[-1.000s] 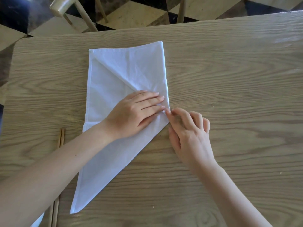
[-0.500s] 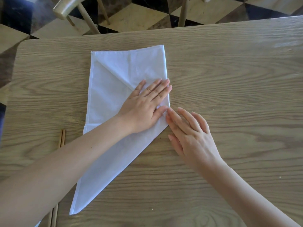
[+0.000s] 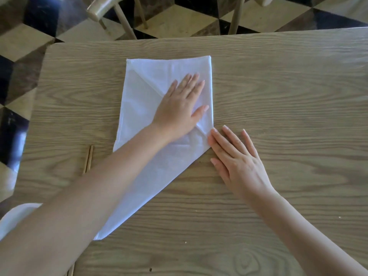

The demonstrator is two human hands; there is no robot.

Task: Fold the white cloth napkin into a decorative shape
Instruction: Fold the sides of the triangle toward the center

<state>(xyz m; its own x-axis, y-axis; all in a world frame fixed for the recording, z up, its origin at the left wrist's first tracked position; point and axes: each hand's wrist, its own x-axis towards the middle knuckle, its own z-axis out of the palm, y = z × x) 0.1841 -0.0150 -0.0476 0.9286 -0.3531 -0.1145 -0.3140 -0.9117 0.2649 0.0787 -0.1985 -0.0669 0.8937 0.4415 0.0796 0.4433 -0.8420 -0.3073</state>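
Observation:
The white cloth napkin (image 3: 139,108) lies flat on the wooden table (image 3: 278,96), folded into a long kite-like shape with its point toward me at the lower left. A diagonal crease runs from its far left corner toward the middle. My left hand (image 3: 181,108) presses flat on the napkin's right half, fingers spread and pointing away from me. My right hand (image 3: 237,158) rests flat on the table, its fingertips touching the napkin's right corner. Neither hand grips anything.
A pair of wooden chopsticks (image 3: 88,159) lies to the left of the napkin, partly hidden by my left forearm. A white object (image 3: 16,218) shows at the lower left edge. Wooden chair legs (image 3: 123,18) stand beyond the table's far edge on the chequered floor.
My left hand has slid away from me along the napkin, flattening out with fingers spread. My right hand has uncurled from pinching the right corner and now lies flat beside it.

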